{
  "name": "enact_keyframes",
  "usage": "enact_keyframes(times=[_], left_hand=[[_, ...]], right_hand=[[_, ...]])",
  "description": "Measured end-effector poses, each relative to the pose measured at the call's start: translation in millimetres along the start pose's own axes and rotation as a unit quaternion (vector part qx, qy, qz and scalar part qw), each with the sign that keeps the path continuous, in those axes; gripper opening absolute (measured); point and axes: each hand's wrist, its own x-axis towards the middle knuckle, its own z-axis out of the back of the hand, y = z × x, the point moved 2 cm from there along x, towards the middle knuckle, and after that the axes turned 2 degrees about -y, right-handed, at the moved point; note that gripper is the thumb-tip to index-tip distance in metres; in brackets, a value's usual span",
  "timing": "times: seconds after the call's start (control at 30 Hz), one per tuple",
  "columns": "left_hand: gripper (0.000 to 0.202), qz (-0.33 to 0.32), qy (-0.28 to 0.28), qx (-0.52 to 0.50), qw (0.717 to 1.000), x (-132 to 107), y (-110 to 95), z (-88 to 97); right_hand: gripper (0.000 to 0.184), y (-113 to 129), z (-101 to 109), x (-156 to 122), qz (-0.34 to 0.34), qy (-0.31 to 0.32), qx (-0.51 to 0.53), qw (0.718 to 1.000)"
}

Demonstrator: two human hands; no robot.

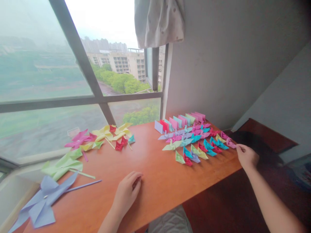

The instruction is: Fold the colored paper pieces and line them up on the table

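Out to the right, my right hand (247,157) is closed in a pinch on the tip of a pink folded paper boat (230,143) at the end of a row. Beside it sit a yellow paper boat (220,138) and several blue and red ones. Nearer me is a short row with a pale green paper boat (180,158) and a purple paper boat (195,157). My left hand (127,191) rests on the wooden table (155,171), fingers loosely curled together, with nothing seen in them.
Paper cranes (172,145) stand in rows behind the boats, with upright folded cards (173,123) at the back. Along the window lie paper pinwheels, including a purple pinwheel (46,197) and a green pinwheel (63,165). The table's front edge (209,186) drops to a dark floor.
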Motion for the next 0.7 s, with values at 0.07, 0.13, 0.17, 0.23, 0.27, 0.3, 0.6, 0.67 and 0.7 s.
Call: enact_keyframes(times=[0.07, 0.13, 0.17, 0.23, 0.27, 0.3, 0.6, 0.67, 0.7], left_hand=[[0.02, -0.001, 0.002, 0.0, 1.0, 0, 0, -0.3], [0.02, -0.001, 0.006, 0.002, 1.0, 0, 1, -0.7], [0.02, 0.0, 0.009, 0.002, 1.0, 0, 1, -1.0], [0.02, 0.0, 0.013, 0.003, 1.0, -1, 2, -1.6], [0.02, 0.001, 0.013, 0.004, 1.0, -1, 3, -1.9], [0.02, 0.001, 0.013, 0.003, 1.0, -1, 4, -2.3], [0.02, -0.005, 0.004, -0.006, 1.0, -1, 6, -3.1], [0.019, -0.005, 0.002, -0.007, 1.0, 0, 5, -2.8], [0.019, -0.004, 0.003, -0.008, 1.0, 0, 4, -2.8]], right_hand=[[0.03, -4, -7, 0, -0.008, 0.007, 0.002, 1.0], [0.028, -8, -13, 1, -0.015, 0.021, 0.004, 1.0], [0.027, -10, -15, 1, -0.018, 0.028, 0.005, 0.999], [0.026, -13, -19, 2, -0.025, 0.037, 0.008, 0.999], [0.026, -14, -20, 3, -0.029, 0.038, 0.009, 0.999], [0.026, -15, -20, 3, -0.031, 0.038, 0.009, 0.999], [0.024, -6, -19, 6, -0.049, 0.039, 0.012, 0.998], [0.023, -3, -18, 6, -0.051, 0.039, 0.016, 0.998], [0.023, -2, -18, 6, -0.055, 0.039, 0.017, 0.998]])
